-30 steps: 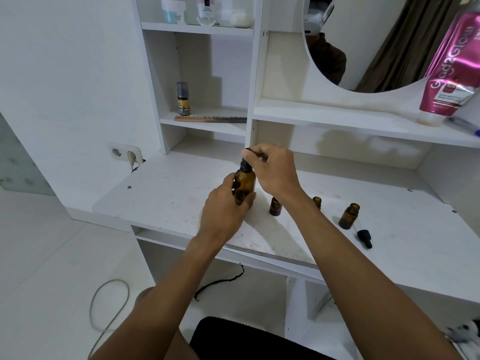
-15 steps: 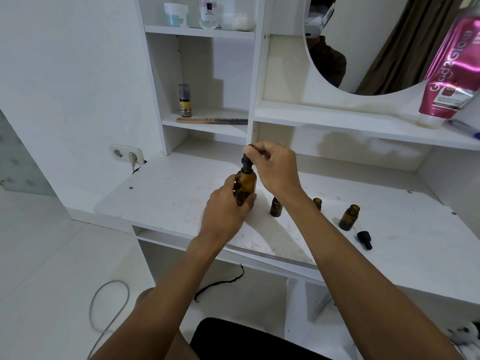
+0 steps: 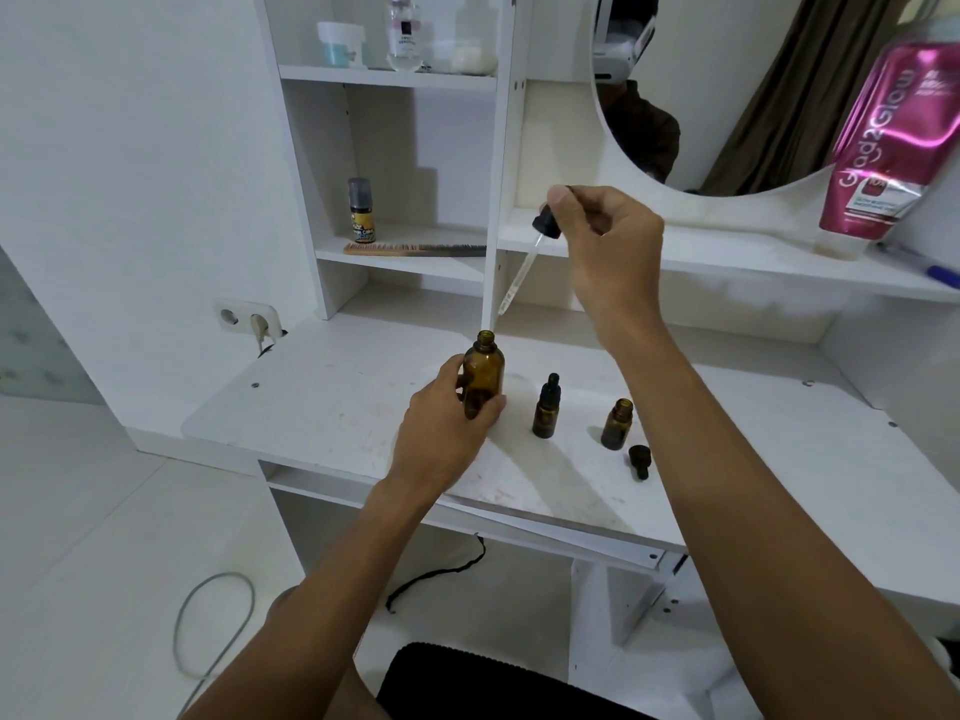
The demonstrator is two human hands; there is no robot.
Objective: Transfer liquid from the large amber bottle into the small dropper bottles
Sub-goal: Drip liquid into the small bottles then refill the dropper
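1. The white desk carries all the working things. Its right end runs out of frame, and the right forearm covers a strip of it.
2. One round mirror hangs above, cut off at the top. It reflects a person's torso and a white headset.
3. One pink tube stands on the shelf at right, its upper end cropped.
4. The right hand is raised well above the desk, with thumb and fingertips pinching the black top of the dropper. A second ago it was at the neck of the large amber bottle, on the dropper's black top.
5. The left hand curls round the lower half of the large amber bottle, in the same place as before. It hides the base, so I cannot tell whether the bottle rests on the desk.
6. The one large amber bottle is upright near the front middle of the desk, and its mouth is now open. The liquid level does not show through the dark glass.
7. The glass tube of the one dropper slants down to the left. Its tip is just above and to the right of the bottle's mouth, not touching it. Whether it holds liquid is too faint to tell.
8. Two small bottles show, both right of the large one: a capped small bottle and an open small bottle. Three showed earlier, and the farthest right lies where the forearm now crosses.
9. One loose black cap lies just in front of the open small bottle.
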